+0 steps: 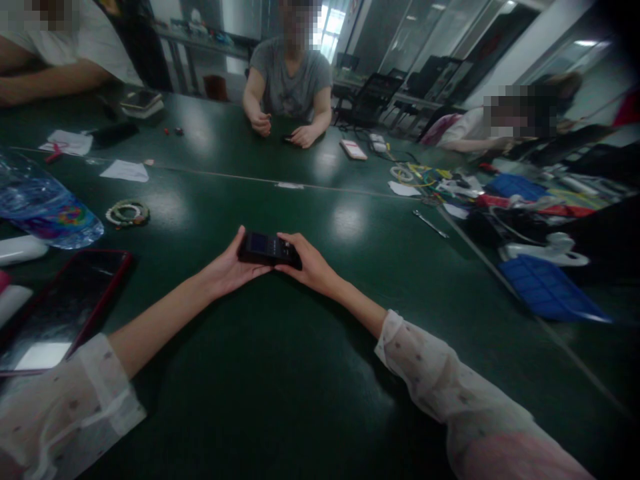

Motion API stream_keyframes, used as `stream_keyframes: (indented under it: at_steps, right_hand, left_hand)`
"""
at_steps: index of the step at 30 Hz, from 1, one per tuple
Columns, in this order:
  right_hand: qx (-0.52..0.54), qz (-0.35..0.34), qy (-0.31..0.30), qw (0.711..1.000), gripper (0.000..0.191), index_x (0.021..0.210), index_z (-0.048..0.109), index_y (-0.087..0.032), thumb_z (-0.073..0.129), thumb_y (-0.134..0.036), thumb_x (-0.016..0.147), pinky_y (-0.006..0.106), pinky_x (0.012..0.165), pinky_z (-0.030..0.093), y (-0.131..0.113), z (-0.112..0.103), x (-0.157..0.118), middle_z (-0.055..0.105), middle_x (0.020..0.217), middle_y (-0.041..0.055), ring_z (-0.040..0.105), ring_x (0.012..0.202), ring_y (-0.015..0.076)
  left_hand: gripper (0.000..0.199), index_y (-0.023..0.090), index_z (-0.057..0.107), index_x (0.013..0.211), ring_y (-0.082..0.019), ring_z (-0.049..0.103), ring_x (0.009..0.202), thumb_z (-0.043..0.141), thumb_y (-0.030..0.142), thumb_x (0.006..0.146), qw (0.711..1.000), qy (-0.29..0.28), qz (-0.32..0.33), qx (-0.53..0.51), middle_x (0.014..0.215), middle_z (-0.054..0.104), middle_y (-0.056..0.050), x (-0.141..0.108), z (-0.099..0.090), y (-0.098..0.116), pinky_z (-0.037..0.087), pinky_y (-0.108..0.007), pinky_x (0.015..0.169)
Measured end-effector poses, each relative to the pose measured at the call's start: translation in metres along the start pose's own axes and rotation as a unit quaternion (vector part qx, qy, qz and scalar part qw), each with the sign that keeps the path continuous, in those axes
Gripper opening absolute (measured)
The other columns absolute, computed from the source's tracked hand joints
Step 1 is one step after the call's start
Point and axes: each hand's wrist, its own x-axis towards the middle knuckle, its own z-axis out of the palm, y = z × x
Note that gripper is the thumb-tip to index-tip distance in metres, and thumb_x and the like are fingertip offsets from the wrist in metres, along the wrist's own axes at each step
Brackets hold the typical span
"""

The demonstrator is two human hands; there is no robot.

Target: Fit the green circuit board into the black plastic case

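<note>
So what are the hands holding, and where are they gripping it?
A small dark device, held by its two ends: left hand on the left end, right hand on the right.

- We find open table (280, 373) surface between and in front of both forearms.
- To the left, a red-edged tablet (60, 307), a water bottle (45, 213) and a bead bracelet (127, 213) block the way.
- To the right, a blue tray (545, 287) and a wrench (430, 225) crowd the path.
- Beyond the dark device (269, 249), we see a clear lane up to the table seam.
</note>
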Motion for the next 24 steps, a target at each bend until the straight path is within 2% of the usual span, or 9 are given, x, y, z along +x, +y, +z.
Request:
stream_keyframes:
  at_steps: [6,12,18,24]
  right_hand:
    - [0.005,0.003,-0.001,1.000,0.063,0.144,0.033,-0.026,0.065,-0.033,0.089,0.051,0.099,0.050,0.0001,-0.0001,0.0002,0.053,0.129,0.0123,0.056,0.118,0.0277]
    - [0.011,0.005,-0.001,1.000,0.064,0.143,0.033,-0.026,0.066,-0.034,0.089,0.053,0.100,0.050,0.0007,0.0001,0.0001,0.053,0.131,0.0129,0.055,0.119,0.0286]
    - [0.006,0.003,0.000,1.000,0.064,0.143,0.033,-0.025,0.066,-0.034,0.089,0.052,0.101,0.049,0.0017,0.0013,-0.0006,0.053,0.131,0.0131,0.055,0.121,0.0286]
    - [0.004,0.008,-0.004,1.000,0.063,0.143,0.033,-0.026,0.066,-0.035,0.089,0.052,0.098,0.051,0.0007,0.0010,-0.0013,0.054,0.130,0.0126,0.056,0.118,0.0286]
  left_hand:
    - [0.075,0.013,0.021,0.155,-0.026,0.049,0.135,0.032,0.060,0.098,1.000,-0.031,-0.003,-0.007,0.146,0.050,-0.019,0.0040,-0.0091,-0.0005,0.039,-0.036,0.113]
    - [0.074,0.013,0.026,0.154,-0.026,0.051,0.133,0.034,0.061,0.097,1.000,-0.005,0.000,-0.003,0.143,0.052,-0.019,0.0050,-0.0097,-0.0011,0.039,-0.036,0.112]
    - [0.076,0.012,0.026,0.154,-0.026,0.048,0.135,0.036,0.061,0.097,1.000,-0.016,0.002,-0.001,0.145,0.051,-0.019,0.0037,-0.0068,-0.0017,0.036,-0.036,0.114]
    - [0.075,0.013,0.026,0.154,-0.027,0.047,0.136,0.038,0.060,0.097,1.000,-0.018,-0.004,-0.011,0.147,0.049,-0.020,0.0043,-0.0102,-0.0015,0.039,-0.037,0.113]
